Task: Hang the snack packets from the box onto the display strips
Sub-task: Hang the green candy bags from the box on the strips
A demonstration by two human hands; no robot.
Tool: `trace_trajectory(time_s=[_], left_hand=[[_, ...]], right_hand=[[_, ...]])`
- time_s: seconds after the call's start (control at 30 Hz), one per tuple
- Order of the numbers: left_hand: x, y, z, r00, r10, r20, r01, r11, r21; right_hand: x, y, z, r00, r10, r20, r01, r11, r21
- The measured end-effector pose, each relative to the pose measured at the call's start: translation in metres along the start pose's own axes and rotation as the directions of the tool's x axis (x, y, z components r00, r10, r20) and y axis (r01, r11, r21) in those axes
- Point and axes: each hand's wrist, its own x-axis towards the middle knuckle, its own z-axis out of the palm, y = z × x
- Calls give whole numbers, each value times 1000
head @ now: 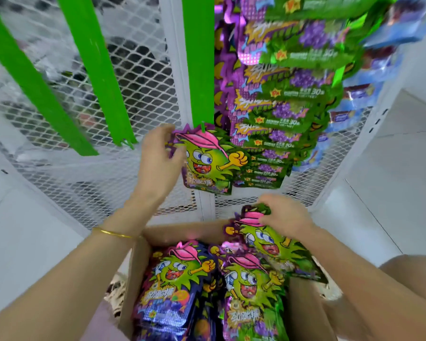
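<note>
Where L fingers (159, 135) sit: curled on upper-left edge of hung packet (207, 158), pinching it.
Hook (203, 130): just R of those fingers, at packet top; prob. through the hole, but blur hides it.
Packet axis: upright, hanging off bottom end of centre strip (198, 70).
R hand (285, 215): fingers clamped on top of next packet (271, 244); pkt tilted, top up-left toward strip.
Nearer hand: L hand (158, 161) at hook; R well below it.
Box (137, 264): under both hands, more packets (175, 274) inside.
Spare strips (101, 82): bare, L of centre.
</note>
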Motion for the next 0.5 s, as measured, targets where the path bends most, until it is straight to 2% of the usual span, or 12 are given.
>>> trace_trajectory(time_s=[0.13,0.3,0.4,0.5], left_hand=[[38,27,0,996,36,-85,-41,997,-60],[58,47,9,995,0,-95,-17,985,-171],[63,50,7,999,-42,-29,36,978,-204],[62,57,-4,992,-73,103,93,974,-206]], right_hand=[[-7,-18,-55,992,-116,-45,119,991,65],[1,-30,-77,971,-190,-147,226,931,287],[4,-41,-86,943,-178,-281,280,881,381],[6,-61,-101,891,-176,-419,321,895,308]])
